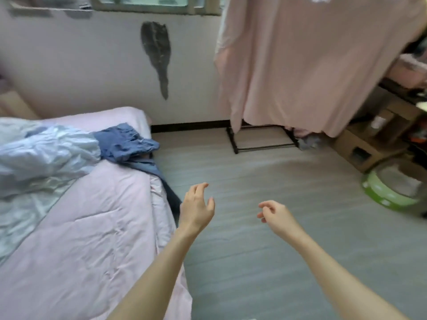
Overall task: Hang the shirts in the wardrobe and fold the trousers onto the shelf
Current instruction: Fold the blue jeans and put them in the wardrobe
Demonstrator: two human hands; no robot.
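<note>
- Your left hand (196,209) hangs over the floor just beside the near right edge of the bed (92,227), fingers loosely spread and holding nothing.
- Your right hand (275,214) is out to its right, well clear of the bed, fingers relaxed and lightly curled, also holding nothing.
- The blue garment (126,144) lies crumpled at the far right corner of the bed, well beyond your left hand. A strip of it trails down the side of the bed toward you. The picture is too soft to say whether it is a shirt or trousers.
- Its long axis seems to run from the bunched mass at the far corner, down along the bed's edge toward the near right; the trailing strip points roughly at your left hand.
- Judged by its folds, it is soft, light cloth that will sag and slip. Take it with both hands at a firm seam or band, if you can find one in the bunch, not by the loose trailing end.
- A pale blue quilt (41,158) lies rumpled just left of the garment, touching it; lift the garment clear so you do not drag the quilt.
- A pink garment (300,72) hangs at the far right, over a black rack base (261,147) on the floor.
</note>
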